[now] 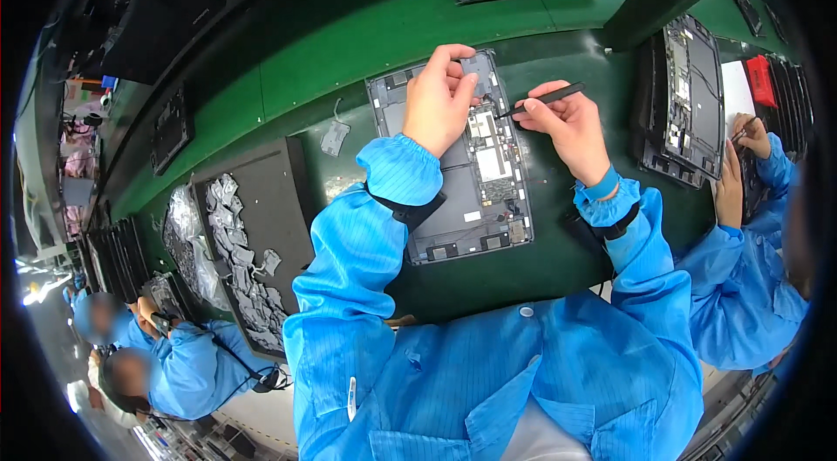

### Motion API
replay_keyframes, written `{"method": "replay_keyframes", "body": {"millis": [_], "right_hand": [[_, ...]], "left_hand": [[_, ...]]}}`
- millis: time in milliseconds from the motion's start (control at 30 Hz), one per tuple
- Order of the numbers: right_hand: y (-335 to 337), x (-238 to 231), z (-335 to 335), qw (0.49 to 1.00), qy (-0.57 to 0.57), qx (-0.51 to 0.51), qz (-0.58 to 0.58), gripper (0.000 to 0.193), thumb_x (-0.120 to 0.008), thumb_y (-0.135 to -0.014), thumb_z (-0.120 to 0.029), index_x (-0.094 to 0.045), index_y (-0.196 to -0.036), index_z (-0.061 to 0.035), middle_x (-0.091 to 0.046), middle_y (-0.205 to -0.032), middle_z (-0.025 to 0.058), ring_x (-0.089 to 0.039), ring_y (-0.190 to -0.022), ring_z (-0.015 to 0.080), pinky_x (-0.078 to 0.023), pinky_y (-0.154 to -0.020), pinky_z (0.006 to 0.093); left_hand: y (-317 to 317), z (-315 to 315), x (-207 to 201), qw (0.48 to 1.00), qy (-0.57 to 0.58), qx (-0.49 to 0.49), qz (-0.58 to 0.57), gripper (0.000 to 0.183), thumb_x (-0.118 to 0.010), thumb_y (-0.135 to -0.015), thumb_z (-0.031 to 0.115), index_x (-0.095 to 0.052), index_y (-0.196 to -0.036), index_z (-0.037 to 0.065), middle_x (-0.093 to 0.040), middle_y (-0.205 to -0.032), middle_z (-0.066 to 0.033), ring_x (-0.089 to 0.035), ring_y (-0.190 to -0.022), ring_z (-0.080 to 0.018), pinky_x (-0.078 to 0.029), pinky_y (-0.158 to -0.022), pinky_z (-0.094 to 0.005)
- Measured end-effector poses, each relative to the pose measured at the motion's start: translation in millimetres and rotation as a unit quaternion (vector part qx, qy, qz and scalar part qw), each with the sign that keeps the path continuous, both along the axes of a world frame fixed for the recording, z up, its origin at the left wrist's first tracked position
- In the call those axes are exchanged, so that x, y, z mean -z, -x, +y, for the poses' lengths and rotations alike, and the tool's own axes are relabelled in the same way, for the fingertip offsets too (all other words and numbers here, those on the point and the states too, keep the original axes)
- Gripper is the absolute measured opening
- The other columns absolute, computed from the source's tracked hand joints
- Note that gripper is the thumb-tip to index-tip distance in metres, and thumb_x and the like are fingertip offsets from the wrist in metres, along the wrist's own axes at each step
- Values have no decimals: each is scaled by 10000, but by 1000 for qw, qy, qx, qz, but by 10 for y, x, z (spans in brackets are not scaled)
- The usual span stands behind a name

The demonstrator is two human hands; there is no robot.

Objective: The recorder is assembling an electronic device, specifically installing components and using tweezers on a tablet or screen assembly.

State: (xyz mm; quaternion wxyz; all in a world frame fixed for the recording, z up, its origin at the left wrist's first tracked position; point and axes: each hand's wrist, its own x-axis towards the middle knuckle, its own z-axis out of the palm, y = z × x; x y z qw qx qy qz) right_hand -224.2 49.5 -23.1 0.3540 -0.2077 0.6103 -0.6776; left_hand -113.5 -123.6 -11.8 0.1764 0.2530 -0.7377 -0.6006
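Across the whole scene runs the green worktop point(567, 265), and on it, square in front of the person, lies an uncovered laptop chassis point(446, 191), its long axis running away from the body, far end leaning left. Off to the left sits a black tray point(266, 160) heaped with grey scraps point(253, 287). Now the hands, well apart at the wrists: the left hand point(434, 108) is nearer, over the far end, fingers curled; whether they pinch anything, one cannot tell. The right hand point(571, 134) is beyond the right edge, gripping slim black tweezers point(558, 93), tip pointing left over the circuit board point(501, 186), just short of the left fingertips.
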Motion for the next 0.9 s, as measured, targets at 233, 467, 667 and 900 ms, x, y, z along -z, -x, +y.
{"method": "replay_keyframes", "body": {"millis": [233, 467, 667, 900], "right_hand": [[42, -14, -2, 998, 4, 13, -53, 186, -631, -941, -68, -568, -1075, 44, -686, -974, 159, -714, -878, 238, -602, -790, 316], [29, -10, -7, 997, 11, 24, -79, 199, -634, -942, -84, -565, -1077, 46, -679, -977, 169, -715, -880, 255, -603, -795, 329], [33, -6, -9, 997, 5, 17, -76, 199, -635, -942, -86, -567, -1076, 46, -679, -969, 164, -716, -879, 253, -603, -793, 325], [2, -16, -30, 997, 18, 25, -66, 179, -639, -931, -52, -569, -1068, 37, -684, -951, 151, -719, -855, 240, -605, -765, 308]], "left_hand": [[-122, 216, -17, 948, 304, -68, 67, 342, -728, -825, 40, -624, -1149, 65, -572, -972, -80, -609, -901, -219, -524, -773, -323], [-246, 337, 44, 946, 325, 5, 14, 165, -770, -742, 98, -715, -897, 80, -570, -913, -62, -545, -907, -262, -469, -793, -365], [-222, 321, 69, 944, 330, 2, 16, 117, -757, -754, 100, -724, -862, 68, -575, -873, -61, -554, -872, -255, -475, -758, -370], [-237, 312, 92, 942, 333, 5, 23, 128, -750, -768, 87, -719, -889, 57, -598, -895, -72, -579, -859, -258, -485, -738, -369]]}}
